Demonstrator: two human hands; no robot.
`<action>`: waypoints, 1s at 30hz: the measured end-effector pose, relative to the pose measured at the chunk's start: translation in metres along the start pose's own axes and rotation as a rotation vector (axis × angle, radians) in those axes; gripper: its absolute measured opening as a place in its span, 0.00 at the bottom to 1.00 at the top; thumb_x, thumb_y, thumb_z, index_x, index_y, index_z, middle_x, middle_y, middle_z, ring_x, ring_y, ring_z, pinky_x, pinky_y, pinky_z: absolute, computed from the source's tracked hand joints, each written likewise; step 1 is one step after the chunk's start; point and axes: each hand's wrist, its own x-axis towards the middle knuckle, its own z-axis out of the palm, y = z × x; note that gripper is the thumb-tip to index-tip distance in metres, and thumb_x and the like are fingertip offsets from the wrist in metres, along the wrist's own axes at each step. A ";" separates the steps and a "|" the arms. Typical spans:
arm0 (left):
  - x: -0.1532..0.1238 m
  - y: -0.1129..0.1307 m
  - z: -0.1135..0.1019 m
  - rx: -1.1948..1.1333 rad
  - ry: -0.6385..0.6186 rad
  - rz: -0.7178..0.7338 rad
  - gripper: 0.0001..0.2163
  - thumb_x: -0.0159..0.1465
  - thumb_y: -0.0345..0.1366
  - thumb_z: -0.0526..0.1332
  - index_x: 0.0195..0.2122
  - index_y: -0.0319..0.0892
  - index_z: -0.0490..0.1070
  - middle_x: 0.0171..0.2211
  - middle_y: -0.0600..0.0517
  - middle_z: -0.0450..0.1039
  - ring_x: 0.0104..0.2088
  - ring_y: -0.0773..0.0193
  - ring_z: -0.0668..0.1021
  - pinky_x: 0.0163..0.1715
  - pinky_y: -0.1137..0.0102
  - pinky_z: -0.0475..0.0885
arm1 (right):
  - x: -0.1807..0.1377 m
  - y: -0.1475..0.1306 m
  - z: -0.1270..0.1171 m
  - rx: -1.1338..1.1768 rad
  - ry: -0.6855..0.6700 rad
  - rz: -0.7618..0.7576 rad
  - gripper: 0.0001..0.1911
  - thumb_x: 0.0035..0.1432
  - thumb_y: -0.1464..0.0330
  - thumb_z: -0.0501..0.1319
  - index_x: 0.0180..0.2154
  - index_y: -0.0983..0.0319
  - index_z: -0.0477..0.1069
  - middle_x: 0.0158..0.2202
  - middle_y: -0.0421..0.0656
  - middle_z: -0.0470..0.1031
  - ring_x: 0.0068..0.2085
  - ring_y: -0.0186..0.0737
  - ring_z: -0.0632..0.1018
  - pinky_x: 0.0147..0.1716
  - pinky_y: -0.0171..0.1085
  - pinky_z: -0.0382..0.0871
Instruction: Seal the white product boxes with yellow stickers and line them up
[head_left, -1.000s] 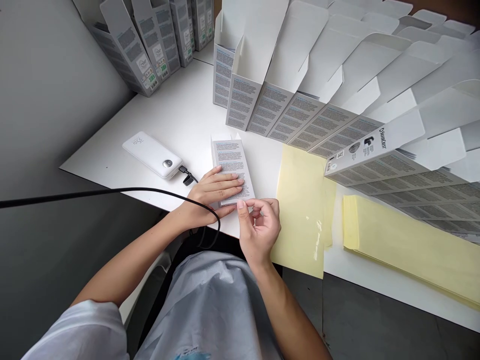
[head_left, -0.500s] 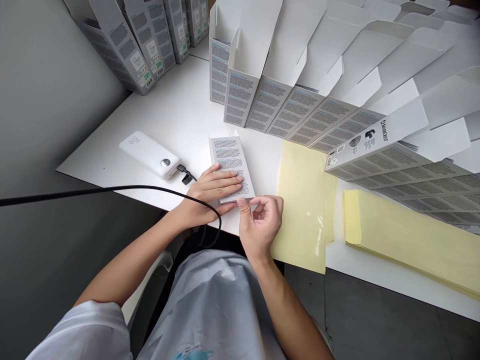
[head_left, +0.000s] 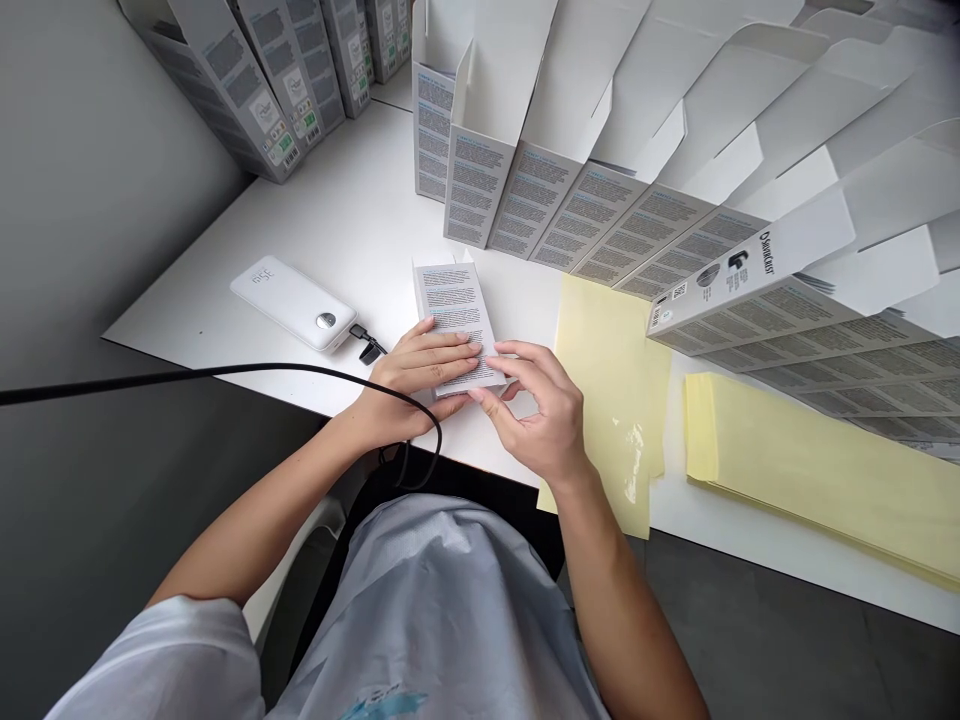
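Hands and carton, viewed from my remote post. At the table's [head_left: 330, 230] near edge, the left hand [head_left: 412, 375] lies flat across the printed carton [head_left: 454, 290], covering part of its near half. The right hand [head_left: 540, 410] meets the carton's near right corner, thumb and fingers parted; whether they pinch it, I cannot tell. I judge the step in hand to be work at the carton's near end, the left hand bracing. The next move, I judge, calls for light right fingertips against a steady left palm. A black cable [head_left: 285, 367] passes above the left hand. Toward the table's left corner lies a white power bank [head_left: 289, 305]. Rightward, a yellow sheet [head_left: 600, 380] overhangs the near edge; farther right, a yellow stack [head_left: 810, 470] lies above grey floor [head_left: 750, 590]. Beyond, open-topped cartons [head_left: 480, 190] stand in a slanting row; more boxes [head_left: 255, 90] stand at the far left, beside a grey wall [head_left: 112, 180].
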 end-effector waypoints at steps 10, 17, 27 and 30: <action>0.000 0.002 -0.001 -0.002 -0.032 -0.030 0.17 0.60 0.36 0.66 0.51 0.41 0.74 0.52 0.50 0.73 0.59 0.71 0.74 0.73 0.64 0.59 | 0.009 0.004 0.009 0.036 -0.004 0.006 0.14 0.52 0.64 0.71 0.36 0.62 0.71 0.44 0.51 0.73 0.41 0.42 0.78 0.26 0.36 0.73; 0.001 0.001 -0.002 -0.028 -0.020 -0.025 0.19 0.59 0.37 0.67 0.51 0.42 0.74 0.51 0.50 0.73 0.58 0.71 0.75 0.73 0.65 0.59 | 0.013 0.009 0.003 0.157 -0.116 0.071 0.10 0.57 0.63 0.68 0.34 0.63 0.72 0.44 0.49 0.74 0.36 0.38 0.76 0.28 0.37 0.72; -0.001 0.001 -0.003 -0.002 -0.042 -0.051 0.19 0.60 0.40 0.67 0.52 0.42 0.74 0.51 0.49 0.73 0.58 0.70 0.75 0.72 0.63 0.60 | 0.009 0.015 0.001 0.438 -0.159 0.198 0.08 0.58 0.69 0.66 0.40 0.63 0.74 0.49 0.50 0.69 0.41 0.38 0.75 0.34 0.38 0.72; -0.001 0.001 -0.002 0.014 -0.024 -0.045 0.21 0.60 0.40 0.66 0.53 0.41 0.73 0.51 0.49 0.73 0.57 0.71 0.75 0.72 0.64 0.61 | 0.009 0.007 0.007 0.368 -0.095 0.222 0.11 0.55 0.69 0.67 0.41 0.64 0.73 0.47 0.48 0.69 0.36 0.34 0.72 0.32 0.36 0.70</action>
